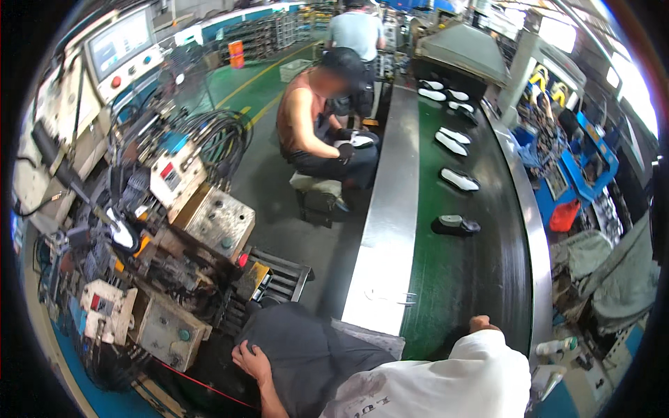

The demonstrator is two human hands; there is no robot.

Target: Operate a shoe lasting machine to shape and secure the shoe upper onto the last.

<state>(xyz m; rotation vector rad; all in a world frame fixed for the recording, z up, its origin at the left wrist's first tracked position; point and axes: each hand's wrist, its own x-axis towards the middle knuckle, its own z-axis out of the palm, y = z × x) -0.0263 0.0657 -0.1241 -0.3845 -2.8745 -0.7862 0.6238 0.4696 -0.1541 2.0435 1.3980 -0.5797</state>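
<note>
My left hand (252, 361) rests open on the dark trouser leg (300, 348), fingers spread and nothing in them. At the right, my right hand (483, 323) pokes out past the white sleeve (481, 362) over the near part of the conveyor belt (446, 279). Its fingers look curled in, and whatever they may hold is hidden. Farther up the belt, the nearest shoe (459, 223) lies on its side, grey and black. Beyond it are a white shoe (459, 180) and a pair of white shoes (452, 141). Both hands are apart from the shoes.
Left stands a machine with metal boxes (216, 216), hoses and a control screen (118, 42). Ahead, a person (310, 125) in dark gloves sits on a stool, handling a shoe (361, 141). Thin wire-like pieces (390, 298) lie on the belt's metal edge (380, 258).
</note>
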